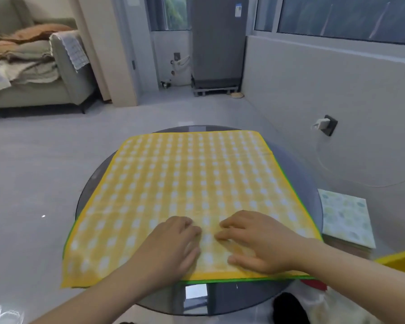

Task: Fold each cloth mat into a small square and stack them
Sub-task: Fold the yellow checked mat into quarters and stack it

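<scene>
A yellow cloth mat [187, 183] with white dots lies spread flat over a round dark glass table [299, 169]. A green mat edge [243, 280] peeks out beneath it along the near and right sides. My left hand [173, 244] and my right hand [257, 239] both rest palm down on the mat near its front edge, fingertips bent and close together at the middle. Neither hand holds a fold of cloth that I can see.
A folded pale patterned cloth [346, 216] lies at the table's right. A yellow object [400, 260] shows at the right edge. A sofa [33, 73] stands far left, a grey appliance [218, 43] at the back, a wall socket with charger [325, 125] on the right.
</scene>
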